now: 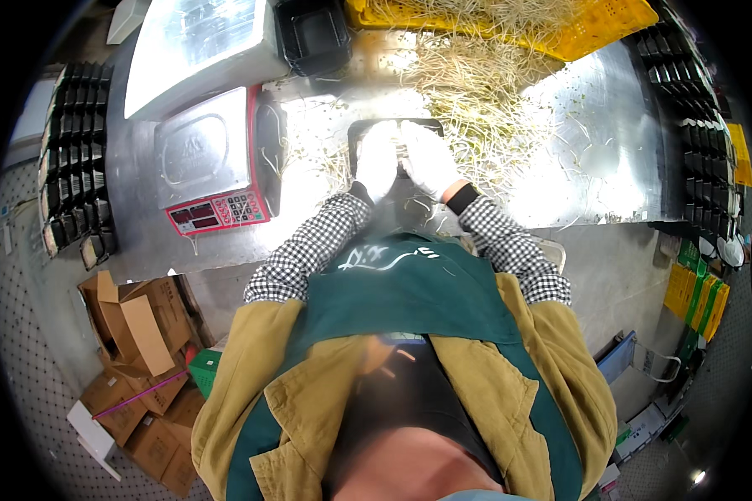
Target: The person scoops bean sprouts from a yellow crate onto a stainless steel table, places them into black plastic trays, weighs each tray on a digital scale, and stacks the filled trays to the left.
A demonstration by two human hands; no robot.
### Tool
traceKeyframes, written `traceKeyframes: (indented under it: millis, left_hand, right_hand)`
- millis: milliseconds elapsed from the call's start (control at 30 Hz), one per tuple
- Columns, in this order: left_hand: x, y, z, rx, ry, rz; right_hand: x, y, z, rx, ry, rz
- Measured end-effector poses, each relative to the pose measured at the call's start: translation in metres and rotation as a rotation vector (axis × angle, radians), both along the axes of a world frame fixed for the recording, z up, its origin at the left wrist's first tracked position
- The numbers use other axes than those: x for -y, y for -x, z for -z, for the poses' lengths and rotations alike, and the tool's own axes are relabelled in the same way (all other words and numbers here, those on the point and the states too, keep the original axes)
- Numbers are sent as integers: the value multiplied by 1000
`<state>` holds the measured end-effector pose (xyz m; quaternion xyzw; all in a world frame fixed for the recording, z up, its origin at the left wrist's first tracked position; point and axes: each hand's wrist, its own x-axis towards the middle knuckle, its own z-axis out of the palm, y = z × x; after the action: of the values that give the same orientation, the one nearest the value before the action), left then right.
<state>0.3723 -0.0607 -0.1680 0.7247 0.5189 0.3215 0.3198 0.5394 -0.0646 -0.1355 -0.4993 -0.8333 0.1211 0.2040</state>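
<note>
My left hand (378, 161) and my right hand (427, 160), both in white gloves, lie side by side over a black plastic tray (355, 133) on the metal table (313, 119). Some pale sprouts show between the two hands; the gloves hide most of the tray's inside, and glare blurs the fingers. Whether either hand grips anything cannot be told. Right of the tray spreads a loose heap of sprouts (482, 106), reaching up to a yellow plastic crate (601, 31) that holds more sprouts.
A red digital scale (207, 150) with a metal platform stands left, below a white box (194, 56). Black trays (313, 37) sit beside that box. Stacked black trays line both table ends (78, 156), (708, 144). Cardboard boxes (144, 401) lie on the floor at lower left.
</note>
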Motion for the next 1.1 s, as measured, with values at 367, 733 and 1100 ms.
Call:
traceKeyframes:
  millis: [367, 733, 1100]
  left_hand:
    - [-10, 27, -37, -537, -128, 296]
    - [4, 5, -27, -494, -148, 155]
    - [5, 1, -20, -551, -88, 182]
  right_hand:
    - [-5, -46, -21, 261, 14, -52]
    - [7, -73, -19, -375, 522, 148]
    - [-3, -161, -9, -669, 461, 513]
